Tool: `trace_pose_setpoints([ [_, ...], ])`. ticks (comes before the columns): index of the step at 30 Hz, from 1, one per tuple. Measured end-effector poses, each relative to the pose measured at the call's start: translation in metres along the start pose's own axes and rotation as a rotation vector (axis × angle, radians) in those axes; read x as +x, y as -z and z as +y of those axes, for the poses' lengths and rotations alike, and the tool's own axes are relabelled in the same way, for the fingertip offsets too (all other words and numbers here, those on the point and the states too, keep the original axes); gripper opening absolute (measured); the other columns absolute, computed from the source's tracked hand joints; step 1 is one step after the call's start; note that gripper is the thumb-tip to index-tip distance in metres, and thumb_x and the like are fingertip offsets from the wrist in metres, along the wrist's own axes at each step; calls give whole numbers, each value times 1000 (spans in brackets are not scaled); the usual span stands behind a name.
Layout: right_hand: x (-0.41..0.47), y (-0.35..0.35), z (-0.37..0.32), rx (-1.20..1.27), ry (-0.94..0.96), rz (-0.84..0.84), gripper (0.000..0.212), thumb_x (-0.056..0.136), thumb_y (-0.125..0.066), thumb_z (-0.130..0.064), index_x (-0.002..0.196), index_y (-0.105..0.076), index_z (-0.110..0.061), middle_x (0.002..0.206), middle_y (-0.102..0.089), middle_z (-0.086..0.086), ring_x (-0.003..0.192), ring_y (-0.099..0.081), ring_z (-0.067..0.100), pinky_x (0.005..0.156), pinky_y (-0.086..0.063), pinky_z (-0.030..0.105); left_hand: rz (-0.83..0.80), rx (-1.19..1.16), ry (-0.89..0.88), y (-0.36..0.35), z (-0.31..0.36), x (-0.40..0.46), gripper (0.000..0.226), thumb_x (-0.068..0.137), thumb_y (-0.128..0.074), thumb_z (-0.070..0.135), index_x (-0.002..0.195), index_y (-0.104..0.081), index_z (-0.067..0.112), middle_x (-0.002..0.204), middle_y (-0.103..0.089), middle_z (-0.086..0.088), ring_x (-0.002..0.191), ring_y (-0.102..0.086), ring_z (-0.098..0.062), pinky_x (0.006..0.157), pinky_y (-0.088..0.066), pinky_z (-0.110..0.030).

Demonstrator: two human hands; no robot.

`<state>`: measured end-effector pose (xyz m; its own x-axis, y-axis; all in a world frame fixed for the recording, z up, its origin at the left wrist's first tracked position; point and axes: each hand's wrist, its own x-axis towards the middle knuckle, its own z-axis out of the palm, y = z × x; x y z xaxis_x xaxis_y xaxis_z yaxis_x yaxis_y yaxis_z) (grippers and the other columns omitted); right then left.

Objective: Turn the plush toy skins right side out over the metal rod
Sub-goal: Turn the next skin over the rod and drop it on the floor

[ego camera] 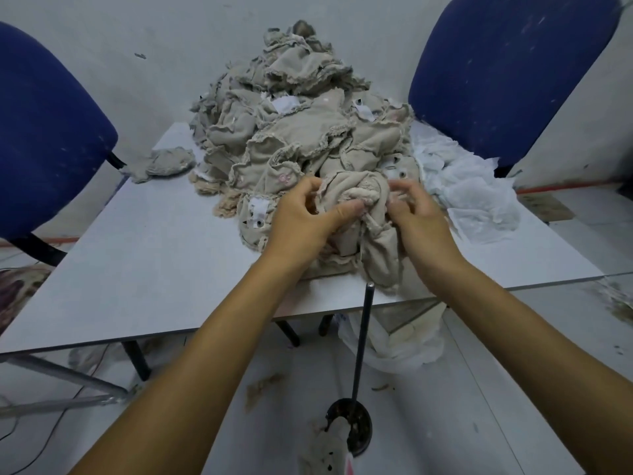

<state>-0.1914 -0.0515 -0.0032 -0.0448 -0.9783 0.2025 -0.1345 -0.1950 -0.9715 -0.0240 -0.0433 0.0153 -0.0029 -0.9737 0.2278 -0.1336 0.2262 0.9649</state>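
At the far left a blue chair (44, 132) stands against the wall, and just beside it the white desk (144, 255) begins, with one stray grey-beige skin (164, 162) lying apart from the rest. Further in rises the big pile of inside-out plush skins (301, 125), raw seams and white labels showing.

At the near edge of that pile the left hand (301, 217) grips a beige skin (356, 207), its thumb pressed into the bunched cloth and its fingers (310, 192) curled round the fabric's left side. The right hand (418, 217) pinches the same skin from the other side, fingers bent into the folds. Part of the skin hangs over the desk's front edge.

Just below it the metal rod (363, 337) stands up from a round dark base (349, 426) on the floor, its tip near the hanging cloth but apart from it. A finished-looking skin (329, 450) lies against the base.

To the right sit crumpled white plastic bags (472, 197) and a second blue chair (507, 73).

My judgement: the opening is not yet found, so the skin may be pushed onto the rod through a fold, straining a seam. The trailing cloth could also snag the rod tip and tip the stand, or drag neighbouring skins off the desk.
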Motion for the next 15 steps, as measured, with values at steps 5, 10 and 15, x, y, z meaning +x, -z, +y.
trace_pose_setpoints([
  [5, -12, 4, 0, -710, 834, 105, 27, 98, -56, -16, 122, -69, -17, 106, -48, 14, 97, -49, 27, 78, -45, 30, 119, 86, -19, -5, 1, 2, 40, 82, -78, 40, 94, -67, 3, 83, -70, -16, 73, -63, -24, 75, -54, -49],
  [10, -15, 3, 6, -809, 751, 62, 26, 95, -61, -23, 116, -69, -10, 108, -53, 16, 97, -54, 28, 77, -51, 39, 128, 8, -3, -6, 1, 2, 23, 95, -66, 22, 99, -69, 0, 92, -70, -23, 89, -66, -40, 85, -55, -52],
  [15, -15, 3, 5, -768, 728, 28, 33, 95, -60, -25, 125, -63, -12, 113, -52, 12, 98, -55, 21, 78, -52, 33, 131, -152, 71, -6, 4, 2, 16, 99, -58, 14, 107, -71, 7, 104, -74, -13, 102, -70, -31, 97, -53, -50],
])
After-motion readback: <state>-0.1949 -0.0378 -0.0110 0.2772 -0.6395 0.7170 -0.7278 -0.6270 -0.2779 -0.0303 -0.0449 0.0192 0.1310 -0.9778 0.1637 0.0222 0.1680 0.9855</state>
